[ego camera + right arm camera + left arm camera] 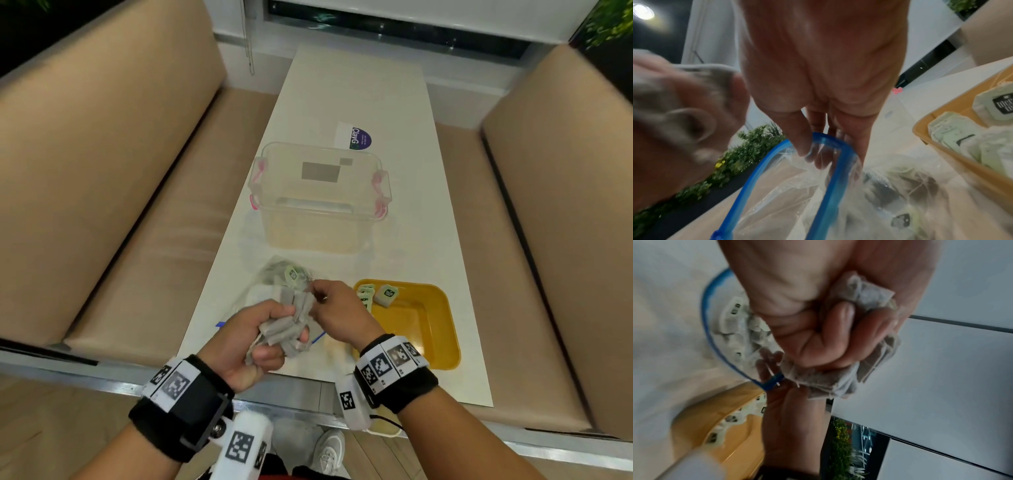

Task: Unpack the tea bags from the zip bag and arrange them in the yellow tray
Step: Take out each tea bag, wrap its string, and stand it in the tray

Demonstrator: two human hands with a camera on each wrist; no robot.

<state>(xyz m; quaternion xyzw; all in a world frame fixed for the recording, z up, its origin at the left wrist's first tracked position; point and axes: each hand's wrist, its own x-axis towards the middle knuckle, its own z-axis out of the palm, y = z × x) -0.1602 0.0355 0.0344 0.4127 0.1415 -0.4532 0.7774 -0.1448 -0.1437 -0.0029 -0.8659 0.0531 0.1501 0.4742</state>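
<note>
My left hand (274, 339) grips a bunch of grey tea bags (287, 322) just above the table's near edge; in the left wrist view the tea bags (840, 382) bulge out between its curled fingers (830, 340). The clear zip bag (274, 277) with a blue zip rim (836, 178) lies behind, more tea bags inside. My right hand (317, 294) pinches the zip bag's mouth just below the rim, its fingertips (803, 151) on the plastic. The yellow tray (431, 329) sits to the right with a few green-tagged tea bags (383, 294) in its far left corner.
A clear plastic box (318, 202) with pink latches stands behind the zip bag. A white card with a purple logo (354, 137) lies beyond it. Beige benches (102, 178) flank the narrow white table (359, 92).
</note>
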